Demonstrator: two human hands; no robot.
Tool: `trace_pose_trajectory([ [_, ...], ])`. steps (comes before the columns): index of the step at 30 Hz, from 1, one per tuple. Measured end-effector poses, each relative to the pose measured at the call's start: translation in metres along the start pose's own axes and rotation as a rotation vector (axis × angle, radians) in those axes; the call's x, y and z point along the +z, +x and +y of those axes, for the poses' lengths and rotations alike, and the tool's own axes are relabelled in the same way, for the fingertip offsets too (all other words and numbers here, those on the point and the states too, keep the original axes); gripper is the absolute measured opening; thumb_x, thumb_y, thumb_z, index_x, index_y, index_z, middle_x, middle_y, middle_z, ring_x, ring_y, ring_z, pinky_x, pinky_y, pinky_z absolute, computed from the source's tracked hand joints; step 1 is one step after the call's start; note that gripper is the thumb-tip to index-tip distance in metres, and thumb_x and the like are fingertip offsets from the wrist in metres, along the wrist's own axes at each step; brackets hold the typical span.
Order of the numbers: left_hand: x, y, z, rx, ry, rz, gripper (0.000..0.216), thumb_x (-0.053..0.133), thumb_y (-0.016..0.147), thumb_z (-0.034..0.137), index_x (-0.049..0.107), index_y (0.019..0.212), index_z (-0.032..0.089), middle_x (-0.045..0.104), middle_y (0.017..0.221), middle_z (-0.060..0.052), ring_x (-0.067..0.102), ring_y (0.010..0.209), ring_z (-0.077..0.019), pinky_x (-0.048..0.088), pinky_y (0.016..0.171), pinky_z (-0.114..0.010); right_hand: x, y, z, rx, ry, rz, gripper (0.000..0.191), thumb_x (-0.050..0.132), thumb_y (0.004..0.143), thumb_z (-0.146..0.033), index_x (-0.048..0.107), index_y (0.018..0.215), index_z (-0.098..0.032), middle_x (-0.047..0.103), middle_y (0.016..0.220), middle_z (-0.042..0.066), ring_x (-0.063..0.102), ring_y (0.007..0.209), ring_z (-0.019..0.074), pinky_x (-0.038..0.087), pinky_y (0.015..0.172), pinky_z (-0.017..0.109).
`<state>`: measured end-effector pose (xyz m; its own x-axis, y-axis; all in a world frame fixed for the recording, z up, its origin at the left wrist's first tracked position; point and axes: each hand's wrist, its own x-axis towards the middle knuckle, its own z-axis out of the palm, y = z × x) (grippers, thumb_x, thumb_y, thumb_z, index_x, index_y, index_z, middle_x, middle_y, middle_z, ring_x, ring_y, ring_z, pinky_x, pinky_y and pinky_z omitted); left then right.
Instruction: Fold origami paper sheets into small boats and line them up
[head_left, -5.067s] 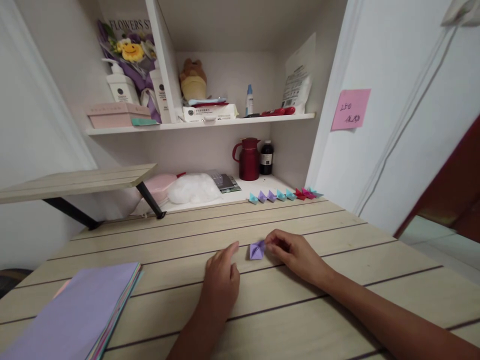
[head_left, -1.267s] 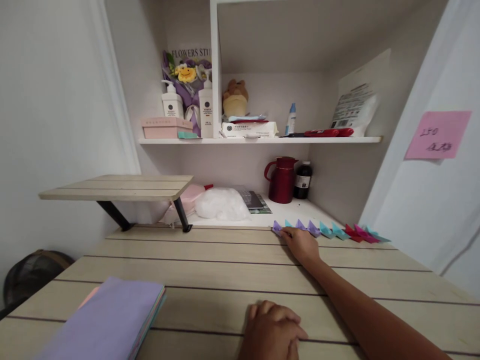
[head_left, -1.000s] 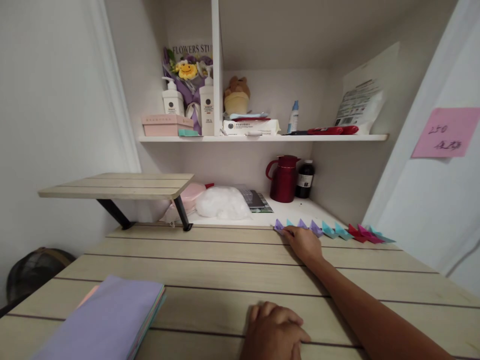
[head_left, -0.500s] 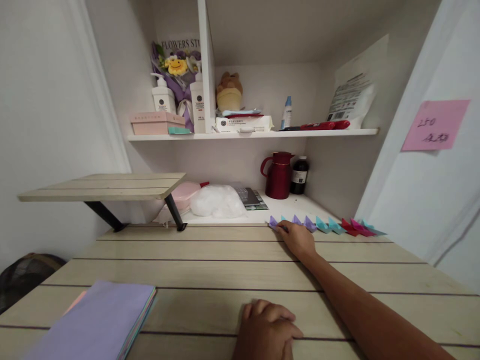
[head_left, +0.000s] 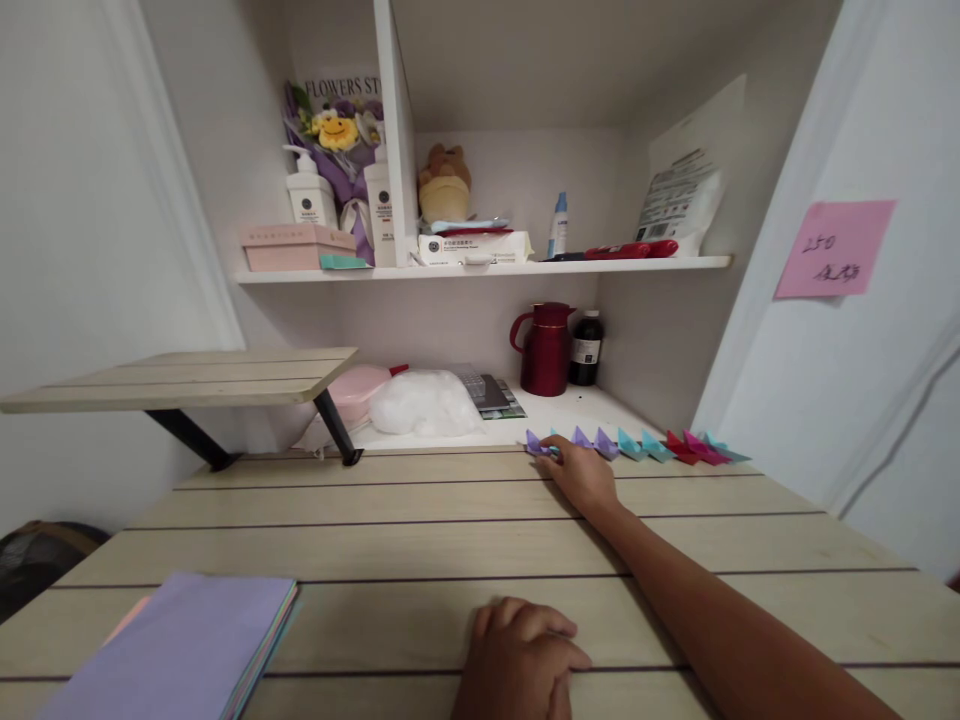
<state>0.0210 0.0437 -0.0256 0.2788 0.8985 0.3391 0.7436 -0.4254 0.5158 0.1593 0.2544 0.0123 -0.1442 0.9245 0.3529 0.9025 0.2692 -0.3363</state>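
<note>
My right hand (head_left: pixel 583 474) reaches to the back edge of the wooden table. Its thumb and index finger are parted beside a purple folded paper boat (head_left: pixel 534 443) at the left end of a row. Part of a light blue boat shows behind the fingers. The row continues rightward with a purple boat (head_left: pixel 606 445), a light blue boat (head_left: pixel 630 446), a red boat (head_left: pixel 681 448) and a magenta boat (head_left: pixel 705 448). Low in the view, my left hand (head_left: pixel 521 655) rests on the tabletop, holding nothing, its fingers loosely bent and apart.
A stack of coloured paper (head_left: pixel 180 640), purple on top, lies at the front left. A raised wooden shelf (head_left: pixel 187 378) stands at the left on black legs. Behind the table are a plastic bag (head_left: pixel 426 403), a dark red jug (head_left: pixel 546 350) and a dark bottle (head_left: pixel 586 348).
My right thumb and index finger have parted at the leftmost purple boat. The view has turned slightly right, so everything sits further left. My left hand stays on the table.
</note>
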Motion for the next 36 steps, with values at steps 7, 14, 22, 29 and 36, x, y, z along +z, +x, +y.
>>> trace_pose_trajectory([
  [7,-0.0009,0.0005,0.0010,0.003,0.001,-0.007,0.037,0.055,0.071,0.005,0.071,0.091,0.031,0.071,0.105,0.003,0.058,0.095,-0.0199,0.042,0.086,-0.039,-0.0031,-0.0045,-0.0002,0.040,-0.021,-0.001,0.040,0.055,0.088,-0.035,0.054,0.127,-0.030,0.074,0.087,0.004,0.066,0.085,0.0263,0.040,0.061,0.030],
  [14,0.0024,0.0001,-0.0006,0.013,0.000,0.012,0.041,0.054,0.067,0.002,0.071,0.091,0.030,0.071,0.105,0.003,0.058,0.095,-0.0196,0.041,0.085,-0.038,-0.0038,-0.0057,-0.0014,0.086,-0.050,-0.016,0.033,0.054,0.089,-0.035,0.058,0.121,-0.030,0.073,0.093,0.005,0.066,0.091,0.0270,0.042,0.066,0.030],
  [22,0.0074,0.0003,-0.0014,0.014,-0.006,0.050,0.045,0.052,0.059,0.000,0.070,0.087,0.030,0.071,0.103,0.004,0.058,0.093,-0.0193,0.039,0.083,-0.037,-0.0031,-0.0061,-0.0013,0.126,-0.079,-0.027,0.036,0.053,0.089,-0.036,0.055,0.124,-0.029,0.072,0.093,0.006,0.065,0.093,0.0272,0.042,0.067,0.031],
  [29,0.0069,0.0009,-0.0006,0.002,-0.010,0.030,0.046,0.053,0.060,0.000,0.071,0.089,0.030,0.071,0.105,0.005,0.058,0.095,-0.0194,0.039,0.083,-0.037,-0.0033,-0.0068,-0.0003,0.128,-0.086,-0.039,0.027,0.050,0.090,-0.040,0.064,0.109,-0.027,0.073,0.094,0.005,0.065,0.091,0.0258,0.041,0.066,0.030],
  [36,0.0046,-0.0008,0.0011,0.006,-0.016,0.052,0.044,0.053,0.063,0.000,0.070,0.088,0.030,0.071,0.104,0.005,0.058,0.095,-0.0183,0.038,0.084,-0.036,-0.0064,-0.0081,-0.0014,0.098,-0.126,-0.036,0.036,0.045,0.093,-0.039,0.055,0.125,-0.025,0.073,0.095,0.007,0.065,0.091,0.0270,0.042,0.064,0.030],
])
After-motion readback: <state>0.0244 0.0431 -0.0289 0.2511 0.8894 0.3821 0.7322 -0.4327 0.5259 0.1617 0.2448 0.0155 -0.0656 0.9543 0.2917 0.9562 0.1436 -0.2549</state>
